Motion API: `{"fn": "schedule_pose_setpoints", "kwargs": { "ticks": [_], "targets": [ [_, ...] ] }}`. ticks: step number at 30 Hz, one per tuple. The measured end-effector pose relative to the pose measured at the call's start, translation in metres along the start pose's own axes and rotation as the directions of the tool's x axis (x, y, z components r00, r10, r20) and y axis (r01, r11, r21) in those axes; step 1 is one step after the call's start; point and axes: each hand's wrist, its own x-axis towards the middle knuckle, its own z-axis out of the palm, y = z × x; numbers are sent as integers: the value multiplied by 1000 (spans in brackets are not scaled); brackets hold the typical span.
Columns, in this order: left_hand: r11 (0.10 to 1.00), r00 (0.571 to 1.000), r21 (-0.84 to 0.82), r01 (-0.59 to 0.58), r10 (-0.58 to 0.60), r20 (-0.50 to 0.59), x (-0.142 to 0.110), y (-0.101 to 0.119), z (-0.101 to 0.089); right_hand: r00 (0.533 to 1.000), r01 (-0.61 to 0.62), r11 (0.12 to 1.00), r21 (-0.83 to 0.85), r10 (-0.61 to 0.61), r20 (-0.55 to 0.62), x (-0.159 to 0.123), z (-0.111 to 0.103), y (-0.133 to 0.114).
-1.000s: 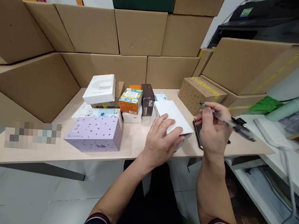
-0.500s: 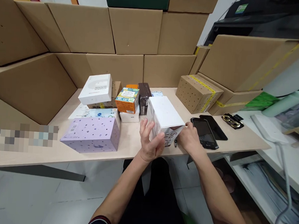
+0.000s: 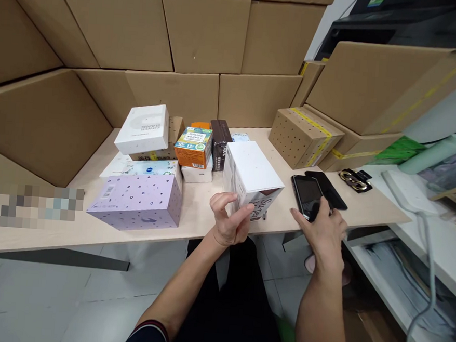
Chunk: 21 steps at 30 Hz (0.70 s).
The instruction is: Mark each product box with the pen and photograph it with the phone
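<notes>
A white box (image 3: 254, 165) with black lettering on its near face stands at the table's front edge. My left hand (image 3: 230, 220) is at its near left corner, thumb across the front and curled fingers along the side. To the right, my right hand (image 3: 323, 230) reaches over the near end of a black phone-like device (image 3: 308, 192) lying flat. Its thumb and fingers are spread, thumb left of the device and fingertips at its right edge. A flat black case or second slab (image 3: 331, 191) lies beside the device. Something small and dark shows at the white box's lower right corner.
Left on the table (image 3: 197, 216) are a lilac box (image 3: 136, 201), a white power bank box (image 3: 143, 128), an orange box (image 3: 194, 146) and a dark brown box (image 3: 220, 144). Cardboard boxes (image 3: 202, 34) wall the back. Gold-coloured scissors (image 3: 354, 180) lie at right.
My right hand has left the white box's lower right side and moved right to the black device, its fingers spreading. My left hand stays by the box. The view has tilted slightly down.
</notes>
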Motion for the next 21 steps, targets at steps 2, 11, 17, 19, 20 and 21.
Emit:
{"fn": "schedule_pose_setpoints", "kwargs": {
  "ticks": [2,11,17,19,20,21],
  "targets": [
    [1000,1000,11,-3,3,4,0,2,0,999,-26,1000,0,26,20,3,-1,-4],
    [1000,999,-24,4,-3,48,-6,12,-13,981,110,978,176,-79,-175,3,8,-1],
    [864,932,-372,340,-257,256,-10,58,-14,969,166,905,391,-76,-237,-24,-29,-3],
    [504,708,-497,706,-501,498,-1,76,-6,947,236,881,410,-115,-299,-36,-49,-10],
    [296,578,-509,808,-565,589,6,83,-1,933,276,867,415,-138,-331,-42,-60,-14],
    [83,451,-506,859,-590,669,16,88,5,917,318,851,417,-165,-362,-48,-69,-18]
  ]
}}
